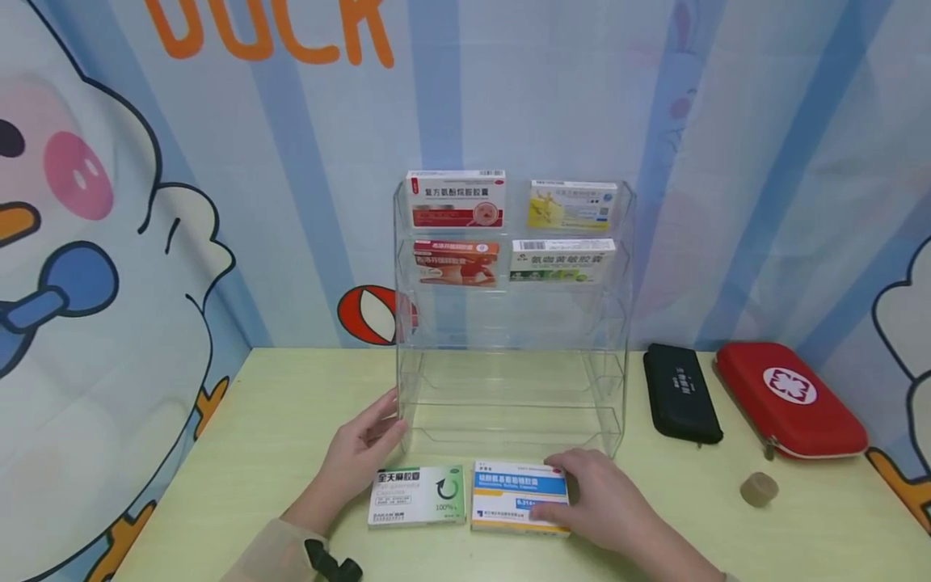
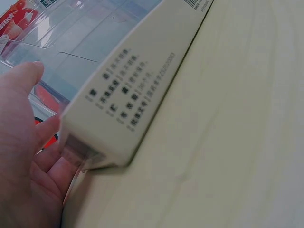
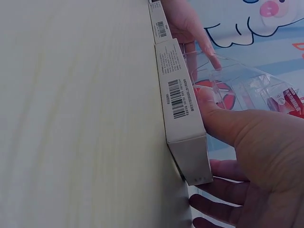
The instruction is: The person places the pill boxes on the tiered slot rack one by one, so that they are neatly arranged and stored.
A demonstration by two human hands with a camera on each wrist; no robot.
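Observation:
My right hand (image 1: 600, 497) holds the right end of a white medicine box with blue and orange bands (image 1: 518, 497). Its thumb lies on the printed face; the other fingers are at the far edge and right end. Beside that box lies a white-and-green medicine box (image 1: 416, 497), close to my left wrist. My left hand (image 1: 358, 449) touches the lower left side of a clear tiered display rack (image 1: 509, 416), its fingers fairly straight. In the left wrist view, the white-and-green box's side (image 2: 128, 90) partly covers the fingers.
Several medicine boxes stand in the rack's upper tiers, including a red-and-white one (image 1: 456, 200) and a green-and-white one (image 1: 562, 261). Right of the rack lie a black zip case (image 1: 682, 394), a red first-aid case (image 1: 793, 400) and a small brown cylinder (image 1: 759, 489). A cartoon curtain (image 1: 509, 97) hangs behind.

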